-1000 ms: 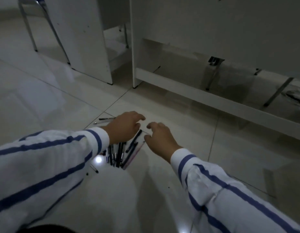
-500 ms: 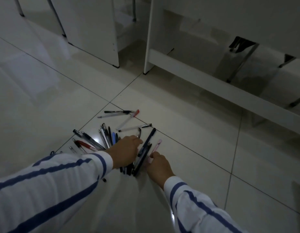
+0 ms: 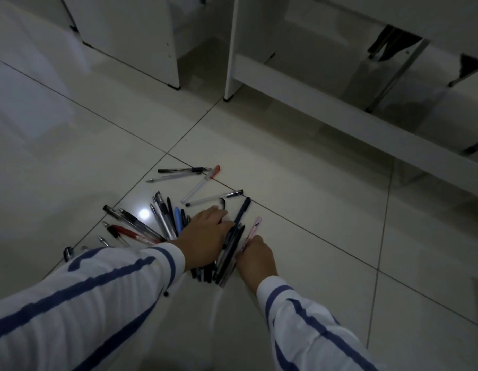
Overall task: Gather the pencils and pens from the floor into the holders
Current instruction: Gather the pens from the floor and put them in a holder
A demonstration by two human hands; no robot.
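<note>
Compared with one second ago, your left hand (image 3: 203, 236) has come down onto the pile of pens (image 3: 229, 253), fingers lying over it. Your right hand (image 3: 255, 257) has dropped beside the pile and now touches the pink pen (image 3: 252, 231).

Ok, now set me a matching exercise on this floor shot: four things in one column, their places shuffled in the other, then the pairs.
Things:
1. pink pen
2. red-capped pen
3. light blue pen
4. left hand

Places:
A. farthest out, beyond the dark bundle of pens
B. resting on that bundle
C. in the fan just left of the left hand
D. near end at the right hand

Pairs: 1-D, 2-A, 3-C, 4-B
</note>
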